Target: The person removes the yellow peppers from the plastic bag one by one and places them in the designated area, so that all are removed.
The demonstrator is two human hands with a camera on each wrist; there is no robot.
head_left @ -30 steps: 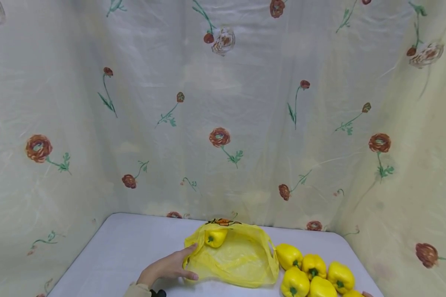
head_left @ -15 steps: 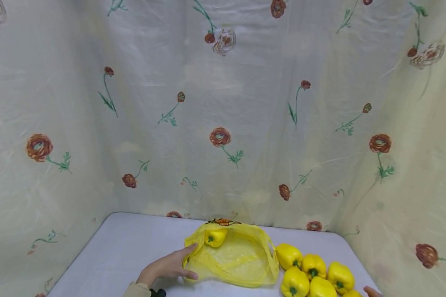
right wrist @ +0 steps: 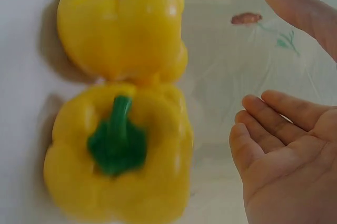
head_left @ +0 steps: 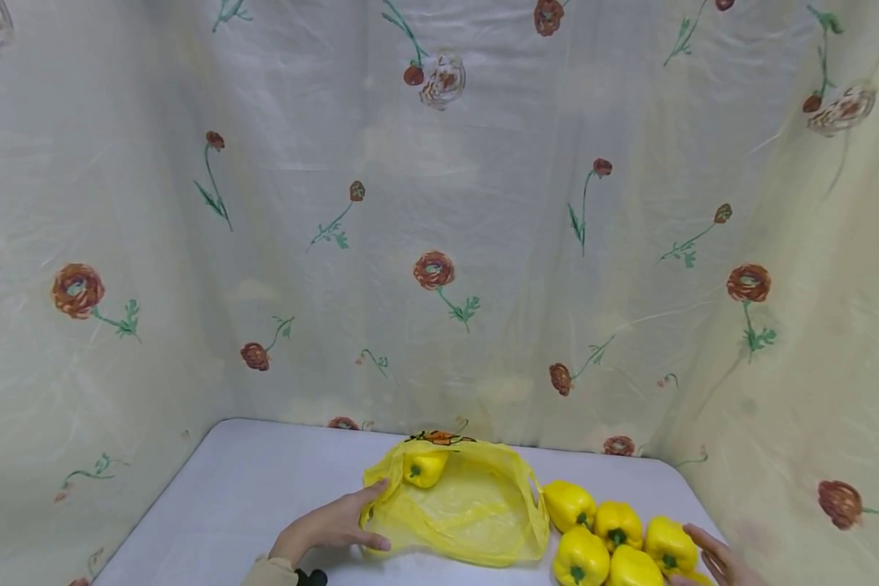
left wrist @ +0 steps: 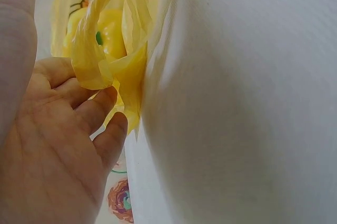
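A thin yellow plastic bag [head_left: 476, 521] lies on its side, its mouth facing me, with one yellow bell pepper [head_left: 426, 470] inside at the left. At the bag's left edge is my left hand [head_left: 333, 523], thumb spread from the fingers. In the left wrist view a fold of the bag [left wrist: 95, 71] drapes against its loosely bent fingers [left wrist: 100, 109]. Several yellow bell peppers [head_left: 582, 557] with green stems sit grouped right of the bag. My right hand [head_left: 725, 561] reaches over the rightmost ones. The right wrist view shows it [right wrist: 295, 155] holding nothing, thumb apart, beside two peppers [right wrist: 121, 155].
The table [head_left: 212, 505] has a pale cover, its white surface reaching left of the bag. A flower-printed curtain [head_left: 439, 203] hangs behind the table and along both sides. A dark band [head_left: 311, 578] circles the left wrist.
My right hand has come further into view from the lower right and now reaches over the rightmost peppers. The left hand and the bag have stayed put.
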